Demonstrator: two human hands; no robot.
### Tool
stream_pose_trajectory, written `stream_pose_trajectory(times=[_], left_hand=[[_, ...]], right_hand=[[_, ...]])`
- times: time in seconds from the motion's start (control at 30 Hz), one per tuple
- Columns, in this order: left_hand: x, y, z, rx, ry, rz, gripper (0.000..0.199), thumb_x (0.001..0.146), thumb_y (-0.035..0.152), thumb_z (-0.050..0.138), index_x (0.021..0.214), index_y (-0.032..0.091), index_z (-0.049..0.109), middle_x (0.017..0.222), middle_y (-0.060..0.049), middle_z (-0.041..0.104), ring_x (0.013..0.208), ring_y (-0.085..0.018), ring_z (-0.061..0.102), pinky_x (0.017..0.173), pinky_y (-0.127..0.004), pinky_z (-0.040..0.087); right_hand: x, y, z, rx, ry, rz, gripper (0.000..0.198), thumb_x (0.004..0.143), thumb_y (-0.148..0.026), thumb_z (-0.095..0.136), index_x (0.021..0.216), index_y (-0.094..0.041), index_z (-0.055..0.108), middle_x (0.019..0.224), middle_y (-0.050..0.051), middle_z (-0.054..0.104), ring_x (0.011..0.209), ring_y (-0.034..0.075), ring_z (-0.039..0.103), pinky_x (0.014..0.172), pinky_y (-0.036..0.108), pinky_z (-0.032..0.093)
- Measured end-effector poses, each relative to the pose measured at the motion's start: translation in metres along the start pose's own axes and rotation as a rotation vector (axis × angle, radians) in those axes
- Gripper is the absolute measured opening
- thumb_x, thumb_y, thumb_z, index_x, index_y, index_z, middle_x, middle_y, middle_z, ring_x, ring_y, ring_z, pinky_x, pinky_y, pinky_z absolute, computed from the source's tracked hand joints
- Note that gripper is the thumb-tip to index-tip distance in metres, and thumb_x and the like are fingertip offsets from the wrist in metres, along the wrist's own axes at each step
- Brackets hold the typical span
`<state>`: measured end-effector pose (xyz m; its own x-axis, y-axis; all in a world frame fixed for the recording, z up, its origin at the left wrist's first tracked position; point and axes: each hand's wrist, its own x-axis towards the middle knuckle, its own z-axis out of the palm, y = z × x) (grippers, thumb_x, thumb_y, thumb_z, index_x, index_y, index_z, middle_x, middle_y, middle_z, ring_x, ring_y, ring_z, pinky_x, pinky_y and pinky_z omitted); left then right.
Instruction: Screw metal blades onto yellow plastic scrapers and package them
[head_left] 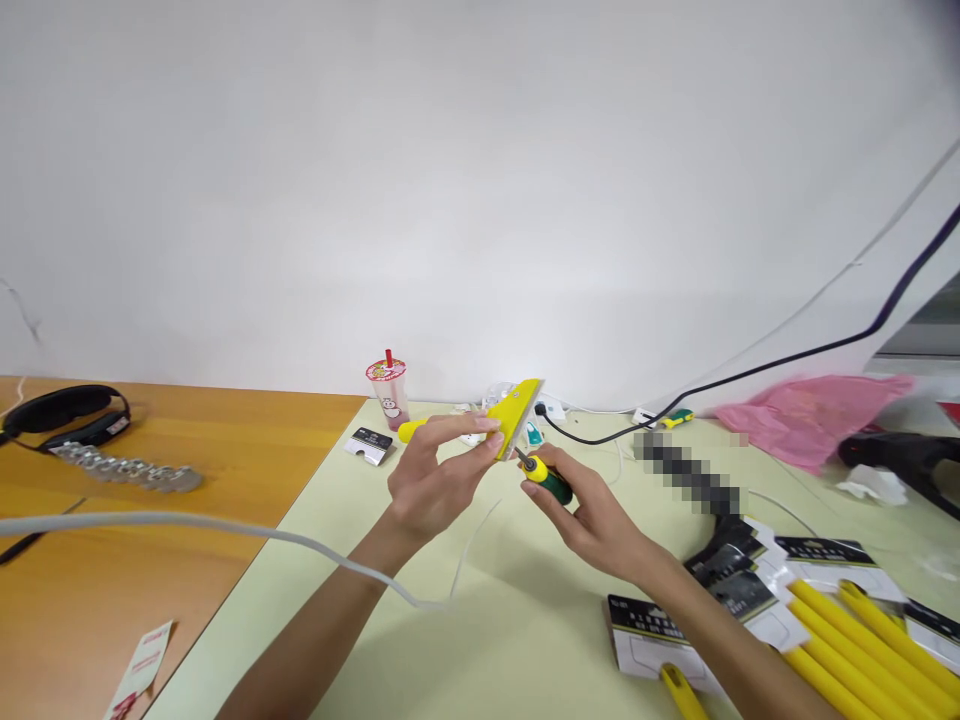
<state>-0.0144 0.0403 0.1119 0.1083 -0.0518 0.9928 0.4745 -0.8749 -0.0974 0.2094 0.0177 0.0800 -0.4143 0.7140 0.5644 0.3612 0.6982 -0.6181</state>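
My left hand is closed on a yellow scraper, holding it up above the pale green table. Its wide blade end points to the right, and the end of its yellow handle sticks out at the left of the hand. My right hand grips a screwdriver with a green and yellow handle. The short metal shaft meets the lower edge of the scraper's head; whether its tip sits in a screw I cannot make out.
A drink cup with a red straw stands near the wall. Several yellow handles and black-and-white packaging cards lie at lower right. A pink plastic bag is at the far right. A black cable and a white cable cross the view.
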Motion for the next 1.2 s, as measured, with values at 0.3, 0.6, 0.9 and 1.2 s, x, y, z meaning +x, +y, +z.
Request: stream_pose_trajectory(times=[0.3, 0.6, 0.9, 1.2], left_hand=[[0.012, 0.014, -0.006, 0.058, 0.019, 0.065, 0.029, 0.089, 0.003, 0.081, 0.104, 0.026, 0.071, 0.109, -0.001, 0.070, 0.096, -0.017, 0.078, 0.083, -0.035, 0.074], [0.017, 0.020, -0.011, 0.036, -0.024, 0.031, 0.027, 0.097, 0.003, 0.071, 0.110, 0.027, 0.071, 0.105, 0.000, 0.071, 0.092, -0.015, 0.080, 0.085, -0.031, 0.074], [0.003, 0.014, 0.009, -0.037, 0.159, -0.331, 0.021, 0.092, 0.011, 0.082, 0.105, 0.024, 0.071, 0.106, -0.005, 0.071, 0.098, -0.019, 0.075, 0.082, -0.037, 0.070], [-0.044, 0.000, 0.058, -0.697, 0.148, -1.516, 0.034, 0.074, 0.036, 0.097, 0.085, 0.016, 0.073, 0.099, -0.005, 0.072, 0.095, -0.019, 0.070, 0.087, -0.035, 0.064]], right_hand=[[0.000, -0.005, -0.004, -0.018, 0.052, -0.130, 0.010, 0.109, -0.027, 0.058, 0.118, -0.028, 0.059, 0.098, 0.005, 0.069, 0.080, 0.020, 0.062, 0.074, 0.035, 0.055], [-0.001, -0.008, -0.006, -0.035, 0.048, -0.151, 0.014, 0.108, -0.024, 0.060, 0.121, -0.028, 0.059, 0.099, 0.005, 0.070, 0.081, 0.019, 0.063, 0.074, 0.034, 0.056], [-0.002, -0.023, -0.008, -0.214, 0.216, -0.242, 0.032, 0.105, -0.020, 0.066, 0.137, -0.025, 0.061, 0.112, 0.010, 0.080, 0.093, 0.022, 0.078, 0.081, 0.033, 0.062], [0.005, -0.011, -0.028, -0.570, 0.196, -0.017, 0.010, 0.100, -0.030, 0.075, 0.105, -0.023, 0.070, 0.098, 0.006, 0.081, 0.071, 0.023, 0.075, 0.063, 0.034, 0.052]])
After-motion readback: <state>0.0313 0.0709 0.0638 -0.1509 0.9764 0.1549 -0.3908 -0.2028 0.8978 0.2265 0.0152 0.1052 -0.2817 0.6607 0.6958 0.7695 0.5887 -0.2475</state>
